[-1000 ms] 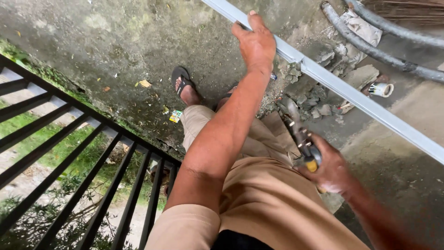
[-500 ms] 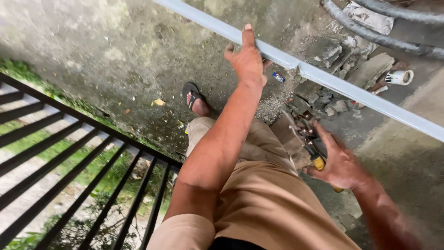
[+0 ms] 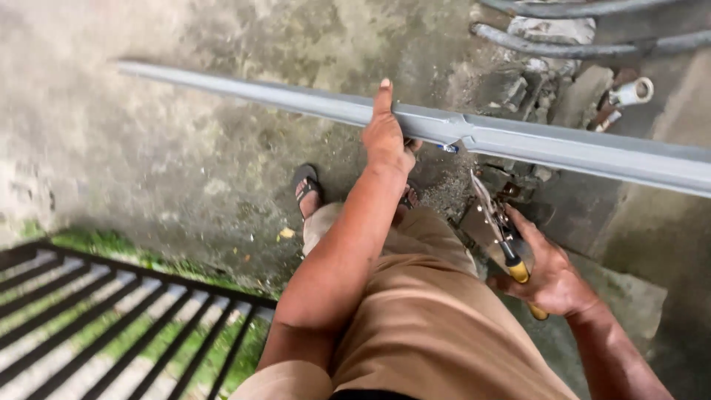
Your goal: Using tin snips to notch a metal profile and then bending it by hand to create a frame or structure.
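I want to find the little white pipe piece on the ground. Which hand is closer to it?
Right. The right hand, holding snips, is below the white pipe piece; the left hand rests on the long grey rail, farther left.

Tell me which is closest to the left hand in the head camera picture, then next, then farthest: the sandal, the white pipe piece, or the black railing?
Starting from the left hand:
1. Sandal, just below the hand, on the concrete.
2. Black railing, lower left, past the grass.
3. White pipe piece, upper right, among the rubble.
The last two are nearly too close to call.
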